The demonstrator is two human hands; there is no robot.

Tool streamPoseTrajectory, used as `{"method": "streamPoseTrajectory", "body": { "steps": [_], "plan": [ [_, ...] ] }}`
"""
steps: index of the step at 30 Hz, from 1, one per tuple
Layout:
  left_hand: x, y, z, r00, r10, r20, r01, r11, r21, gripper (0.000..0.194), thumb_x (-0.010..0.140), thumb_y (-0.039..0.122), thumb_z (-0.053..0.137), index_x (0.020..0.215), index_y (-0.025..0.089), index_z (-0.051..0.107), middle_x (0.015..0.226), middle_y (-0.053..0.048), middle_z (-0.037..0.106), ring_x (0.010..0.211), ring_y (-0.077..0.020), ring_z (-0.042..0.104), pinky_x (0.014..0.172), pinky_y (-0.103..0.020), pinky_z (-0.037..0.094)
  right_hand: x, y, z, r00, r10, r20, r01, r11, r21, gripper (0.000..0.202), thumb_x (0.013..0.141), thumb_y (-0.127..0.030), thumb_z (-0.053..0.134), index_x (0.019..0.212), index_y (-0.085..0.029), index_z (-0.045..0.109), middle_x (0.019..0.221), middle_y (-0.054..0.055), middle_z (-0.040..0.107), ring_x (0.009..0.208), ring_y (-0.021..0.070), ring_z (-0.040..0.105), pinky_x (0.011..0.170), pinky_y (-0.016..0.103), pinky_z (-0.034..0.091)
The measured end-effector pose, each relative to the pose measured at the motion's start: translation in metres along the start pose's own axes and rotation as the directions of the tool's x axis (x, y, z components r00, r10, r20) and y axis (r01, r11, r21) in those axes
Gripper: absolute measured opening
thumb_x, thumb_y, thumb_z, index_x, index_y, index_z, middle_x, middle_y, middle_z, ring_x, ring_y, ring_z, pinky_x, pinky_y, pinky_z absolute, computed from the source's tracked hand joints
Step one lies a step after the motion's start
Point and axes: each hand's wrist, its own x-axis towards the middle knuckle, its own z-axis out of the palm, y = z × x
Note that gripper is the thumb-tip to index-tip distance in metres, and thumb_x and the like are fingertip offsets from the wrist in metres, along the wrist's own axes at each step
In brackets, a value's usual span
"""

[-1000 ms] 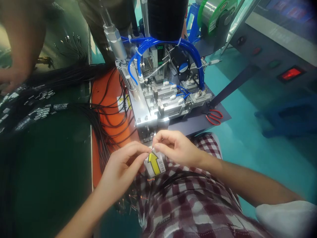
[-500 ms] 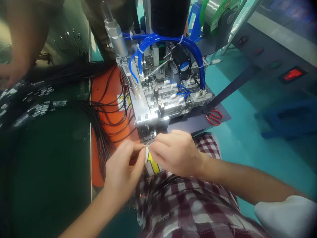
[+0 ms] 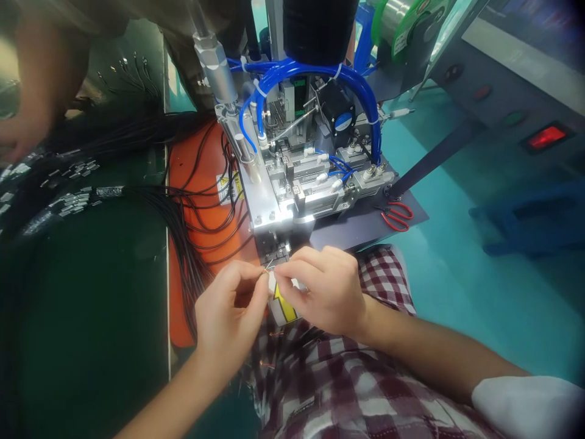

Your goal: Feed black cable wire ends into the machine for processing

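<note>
Thin wire ends (image 3: 269,267) show between the fingertips of my two hands, just in front of the machine. My left hand (image 3: 233,311) pinches the wires between thumb and forefinger. My right hand (image 3: 322,289) is closed in a pinch close beside them, its fingertips at the wire ends. The metal machine (image 3: 301,189) with blue air tubes (image 3: 315,67) stands beyond my hands. Below my fingers a white label with a yellow arrow (image 3: 286,305) is partly covered by my right hand. Black cables (image 3: 183,256) lie on the orange surface (image 3: 180,305) to the left.
Red-handled cutters (image 3: 397,216) lie on the machine's dark base plate at the right. A green-rimmed solder spool (image 3: 397,27) is at the top. Cable bundles (image 3: 109,191) cross the dark green table (image 3: 91,305). Another person's hand (image 3: 21,134) is at the far left.
My right hand has lowered slightly, and its thumb and forefinger show more clearly in a pinch. More of the thin wire ends is visible. My left hand is nearly where it was.
</note>
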Motion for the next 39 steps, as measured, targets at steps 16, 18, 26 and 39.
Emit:
{"method": "streamPoseTrajectory", "body": {
  "steps": [16, 18, 26, 39],
  "plan": [
    [-0.001, -0.002, 0.001, 1.000, -0.003, 0.014, 0.005, 0.991, -0.135, 0.004, 0.088, 0.019, 0.063, 0.086, 0.022, 0.063, 0.079, 0.002, 0.067, 0.068, -0.0119, 0.065, 0.058, -0.022, 0.055, 0.014, -0.004, -0.012, 0.457, 0.464, 0.759, -0.851, -0.019, 0.525, 0.026, 0.065, -0.026, 0.085, 0.074, -0.015, 0.063, 0.057, -0.007, 0.058, 0.036, 0.0021, 0.037, 0.034, 0.018, 0.026],
    [-0.001, -0.002, 0.001, 1.000, 0.011, 0.021, -0.008, 0.991, -0.137, 0.005, 0.088, 0.018, 0.063, 0.086, 0.022, 0.063, 0.078, 0.002, 0.066, 0.068, -0.0119, 0.064, 0.057, -0.021, 0.054, 0.014, -0.004, -0.012, 0.472, 0.452, 0.757, -0.833, -0.052, 0.551, 0.028, 0.066, -0.030, 0.085, 0.073, -0.015, 0.063, 0.058, -0.007, 0.061, 0.034, 0.0016, 0.037, 0.032, 0.018, 0.025],
    [-0.002, -0.003, 0.000, 0.998, 0.058, 0.036, -0.052, 0.989, -0.137, 0.008, 0.088, 0.014, 0.062, 0.086, 0.022, 0.062, 0.081, 0.002, 0.065, 0.070, -0.0114, 0.063, 0.059, -0.021, 0.054, 0.010, -0.001, -0.004, 0.490, 0.350, 0.798, -0.800, -0.183, 0.572, 0.027, 0.070, -0.032, 0.083, 0.071, -0.012, 0.065, 0.060, -0.004, 0.063, 0.036, 0.0008, 0.038, 0.035, 0.017, 0.024],
    [0.009, -0.003, -0.010, 0.985, 0.075, 0.157, -0.023, 0.951, -0.309, 0.013, 0.088, 0.011, 0.062, 0.083, 0.023, 0.065, 0.081, 0.002, 0.063, 0.074, -0.0107, 0.064, 0.062, -0.019, 0.055, 0.017, 0.016, -0.005, 0.214, -0.080, 0.974, -0.746, -0.657, 0.110, 0.024, 0.097, -0.006, 0.047, 0.080, -0.006, 0.063, 0.062, -0.004, 0.057, 0.034, -0.0051, 0.025, 0.037, 0.006, 0.024]
  ]
}}
